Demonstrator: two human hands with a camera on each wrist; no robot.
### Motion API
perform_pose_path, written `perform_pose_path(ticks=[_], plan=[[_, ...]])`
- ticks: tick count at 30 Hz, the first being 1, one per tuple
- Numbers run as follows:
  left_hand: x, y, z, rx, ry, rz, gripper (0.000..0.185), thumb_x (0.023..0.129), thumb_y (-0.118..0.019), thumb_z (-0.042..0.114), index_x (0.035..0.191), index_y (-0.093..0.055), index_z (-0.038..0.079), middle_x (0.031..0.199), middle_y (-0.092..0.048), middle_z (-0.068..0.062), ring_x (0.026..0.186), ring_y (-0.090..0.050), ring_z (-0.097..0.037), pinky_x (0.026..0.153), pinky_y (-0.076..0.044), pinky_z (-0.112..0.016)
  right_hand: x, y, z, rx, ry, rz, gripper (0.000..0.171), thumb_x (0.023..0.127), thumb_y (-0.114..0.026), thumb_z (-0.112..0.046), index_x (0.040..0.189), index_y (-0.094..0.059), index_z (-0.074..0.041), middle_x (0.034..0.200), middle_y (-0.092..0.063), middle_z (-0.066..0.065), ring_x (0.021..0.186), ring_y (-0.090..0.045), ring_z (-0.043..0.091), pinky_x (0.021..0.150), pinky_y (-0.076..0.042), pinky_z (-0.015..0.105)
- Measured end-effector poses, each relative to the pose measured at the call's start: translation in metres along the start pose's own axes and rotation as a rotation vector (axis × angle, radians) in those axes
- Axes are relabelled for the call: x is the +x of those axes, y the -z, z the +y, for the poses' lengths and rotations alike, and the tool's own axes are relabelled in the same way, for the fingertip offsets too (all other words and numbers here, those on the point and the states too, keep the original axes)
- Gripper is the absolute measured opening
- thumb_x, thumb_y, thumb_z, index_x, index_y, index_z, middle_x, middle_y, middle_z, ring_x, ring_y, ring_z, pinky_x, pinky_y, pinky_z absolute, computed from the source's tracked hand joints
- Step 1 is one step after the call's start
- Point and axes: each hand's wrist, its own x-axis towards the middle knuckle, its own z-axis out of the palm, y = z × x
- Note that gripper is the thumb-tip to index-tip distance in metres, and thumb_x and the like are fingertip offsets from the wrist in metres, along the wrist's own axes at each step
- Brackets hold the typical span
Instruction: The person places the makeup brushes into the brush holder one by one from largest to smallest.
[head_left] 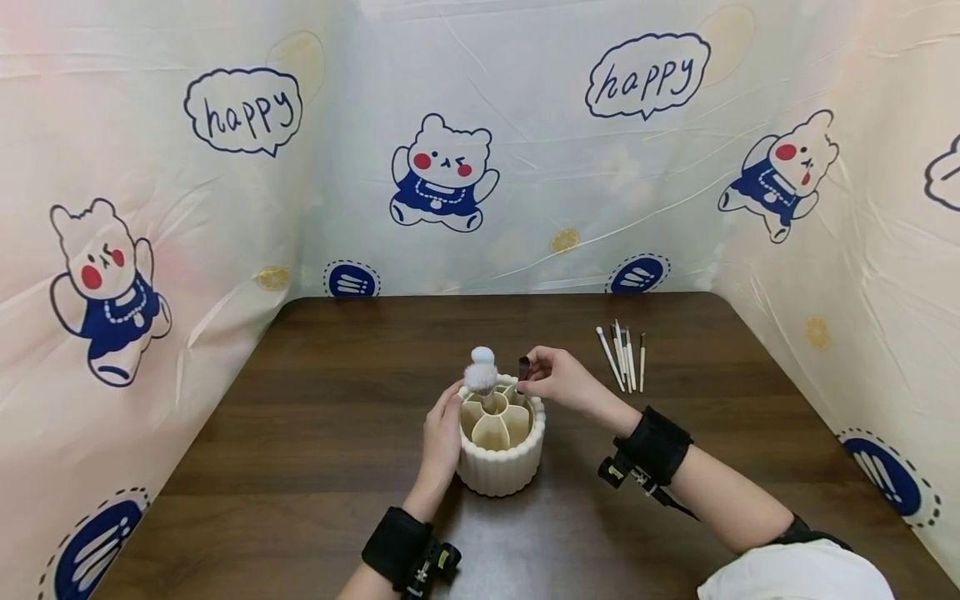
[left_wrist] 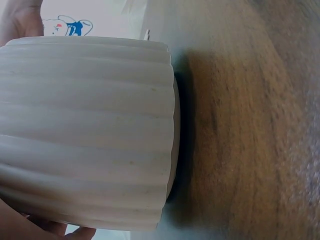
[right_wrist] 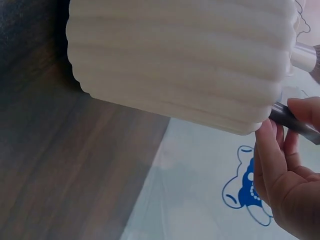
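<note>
Two hands work at one ribbed cream holder [head_left: 501,462] standing on the dark wooden table [head_left: 315,417], near its front centre. In the head view the left hand [head_left: 441,442] lies against the holder's left wall, fingers wrapped partway round it. The right hand [head_left: 558,379] pinches a small dark-tipped brush [head_left: 523,367] at the holder's far right rim, bristles up. A fluffy white brush [head_left: 481,373] already stands in a rear compartment. Five or so slim brushes [head_left: 624,354] lie loose on the table, well apart to the right.

Left wrist view: the ribbed wall [left_wrist: 85,130] fills the frame, with skin showing at its edges, confirming contact. How firm the grip is cannot be told.

Right wrist view: the fingers [right_wrist: 272,145] close narrowly on the brush's dark handle [right_wrist: 292,120], just beside the holder's rim.

Risk assessment: the handle sits close to a compartment divider; a misaligned descent would likely catch the divider or rim. Contact with the white brush could tilt it. A slack left-hand hold would let the holder slide.
</note>
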Motion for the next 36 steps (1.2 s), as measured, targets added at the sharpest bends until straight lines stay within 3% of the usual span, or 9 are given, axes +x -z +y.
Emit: perform_pose_path(ticks=[6, 14, 29, 36], plan=[[0.000, 0.001, -0.001, 0.004, -0.006, -0.017, 0.041, 0.102, -0.036, 0.026, 0.135, -0.055, 0.008, 0.141, -0.052, -0.015, 0.134, -0.043, -0.034, 0.111, -0.033, -0.052, 0.001, -0.001, -0.005, -0.139, 0.040, -0.018, 0.020, 0.079, -0.072, -0.007, 0.091, -0.058, 0.000, 0.085, -0.066, 0.012, 0.076, -0.062, 0.012, 0.067, -0.049, 0.022], [0.000, 0.001, 0.000, 0.020, 0.000, -0.026, 0.042, 0.103, -0.036, 0.026, 0.136, -0.053, 0.007, 0.142, -0.050, -0.016, 0.135, -0.041, -0.035, 0.112, -0.032, -0.053, 0.000, -0.002, -0.008, -0.206, 0.068, -0.026, 0.022, 0.077, -0.072, -0.003, 0.092, -0.057, -0.001, 0.085, -0.067, 0.012, 0.076, -0.063, 0.013, 0.067, -0.050, 0.021], [0.000, 0.000, 0.001, 0.026, -0.007, -0.041, 0.043, 0.103, -0.035, 0.026, 0.137, -0.051, 0.005, 0.143, -0.049, -0.017, 0.136, -0.040, -0.036, 0.112, -0.031, -0.053, -0.001, 0.003, -0.013, -0.214, 0.035, -0.044, 0.026, 0.075, -0.075, -0.005, 0.096, -0.060, 0.000, 0.085, -0.065, 0.010, 0.077, -0.061, 0.012, 0.070, -0.051, 0.021], [0.001, 0.001, -0.001, 0.025, -0.003, -0.050, 0.044, 0.103, -0.035, 0.027, 0.138, -0.050, 0.006, 0.144, -0.047, -0.018, 0.136, -0.039, -0.037, 0.112, -0.031, -0.055, 0.005, 0.022, -0.012, -0.217, 0.016, -0.128, 0.024, 0.078, -0.067, -0.004, 0.101, -0.062, 0.001, 0.089, -0.066, 0.011, 0.080, -0.061, 0.012, 0.071, -0.051, 0.021]])
